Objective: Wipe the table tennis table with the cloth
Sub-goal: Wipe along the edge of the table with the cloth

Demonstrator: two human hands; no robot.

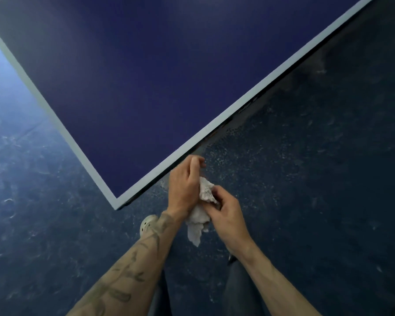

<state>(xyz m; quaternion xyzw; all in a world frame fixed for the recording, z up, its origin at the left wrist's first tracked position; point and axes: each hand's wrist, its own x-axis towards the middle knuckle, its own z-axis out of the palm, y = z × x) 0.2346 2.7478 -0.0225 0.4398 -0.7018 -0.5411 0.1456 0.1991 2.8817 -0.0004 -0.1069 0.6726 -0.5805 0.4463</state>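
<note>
A dark blue table tennis table [146, 76] with a pale border line fills the upper part of the head view; its near corner points down at me. Just off that corner, over the floor, both hands hold a crumpled white cloth [200, 216]. My left hand [185, 188] is at the cloth's upper left, its fingers reaching toward the table's right edge. My right hand [227, 213] pinches the cloth from the right. The cloth's loose end hangs down between my wrists. The cloth is not touching the table.
Dark blue speckled floor [317, 179] surrounds the table on the left, the right and below. My pale shoe [147, 223] stands just below the table's corner. My trouser legs show at the bottom.
</note>
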